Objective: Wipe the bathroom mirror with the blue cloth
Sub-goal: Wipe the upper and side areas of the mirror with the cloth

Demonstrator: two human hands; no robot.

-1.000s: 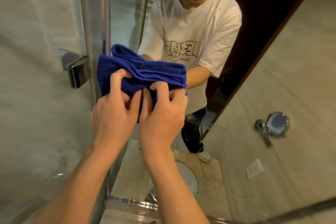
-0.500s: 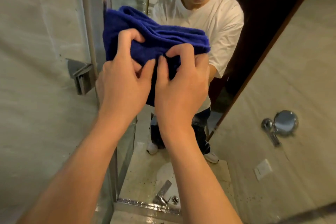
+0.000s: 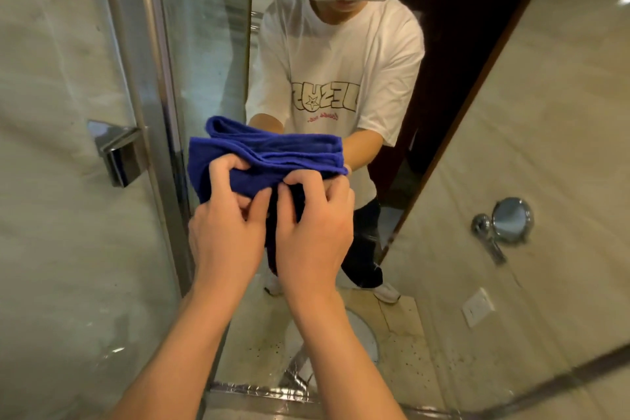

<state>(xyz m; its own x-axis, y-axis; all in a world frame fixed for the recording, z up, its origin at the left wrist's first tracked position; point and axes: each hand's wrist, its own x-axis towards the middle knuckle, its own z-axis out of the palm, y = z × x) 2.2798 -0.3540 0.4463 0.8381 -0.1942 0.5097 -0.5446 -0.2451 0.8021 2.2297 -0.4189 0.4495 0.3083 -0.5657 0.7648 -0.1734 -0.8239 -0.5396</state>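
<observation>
A folded blue cloth (image 3: 269, 153) is pressed flat against the bathroom mirror (image 3: 511, 112) at mid height. My left hand (image 3: 226, 232) grips its lower left part with curled fingers. My right hand (image 3: 315, 235) sits beside it, touching it, and grips the cloth's lower right part. The mirror fills most of the view and reflects a person in a white T-shirt and headset, whose reflected arms reach to the cloth.
A chrome frame strip (image 3: 150, 106) with a metal bracket (image 3: 117, 153) runs down the left, beside a pale wall. In the reflection are a glass shower door (image 3: 208, 54), a dark doorway, a round chrome wall mirror (image 3: 511, 220), a wall switch (image 3: 477, 307) and a sink basin (image 3: 361, 337).
Both hands have slid the cloth down the mirror from the raised spot of half a second ago, back to about where it was a second ago.
</observation>
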